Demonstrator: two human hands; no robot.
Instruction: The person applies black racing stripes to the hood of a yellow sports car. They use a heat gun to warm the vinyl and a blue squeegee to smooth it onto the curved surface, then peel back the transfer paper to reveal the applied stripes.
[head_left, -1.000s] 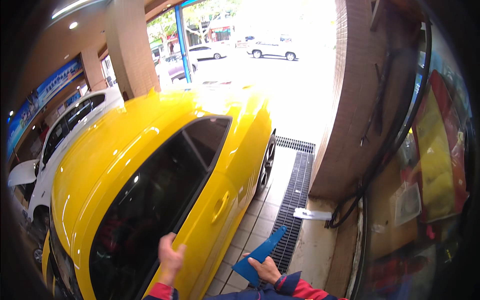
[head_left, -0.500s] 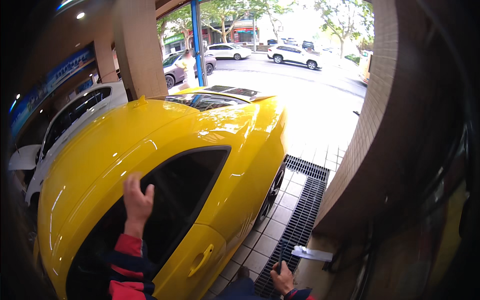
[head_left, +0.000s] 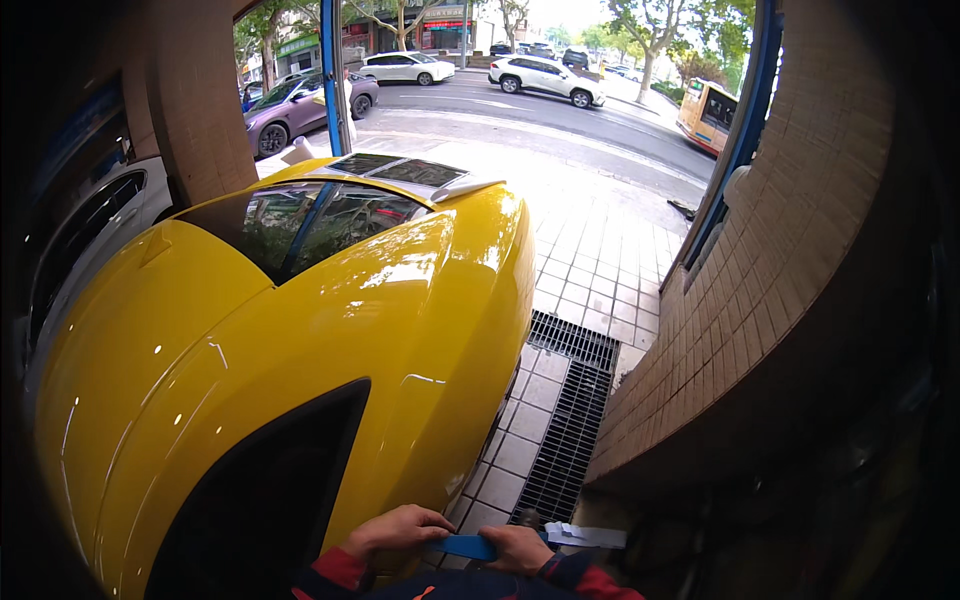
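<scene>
Low in the view, my right hand (head_left: 517,550) is closed around a flat blue tool (head_left: 464,546), perhaps a squeegee. My left hand (head_left: 402,528) meets the tool's other end with its thumb and fingers, and the tool spans the gap between both hands. They are beside the yellow car (head_left: 420,300), below and to the right of its dark side window (head_left: 270,490). Right of my right hand is a pale, narrow strip (head_left: 588,537); what it rests on cannot be made out.
A floor grate (head_left: 570,440) runs between the car and the tiled wall (head_left: 730,330) on the right. At the left stand a pillar (head_left: 200,90) and a white car (head_left: 85,245). Several vehicles, among them an orange bus (head_left: 708,118), are on the street beyond the opening.
My left hand has come off the car's window edge and down to the right, meeting the tool in my right hand. The view has shifted, with more of the street showing.
</scene>
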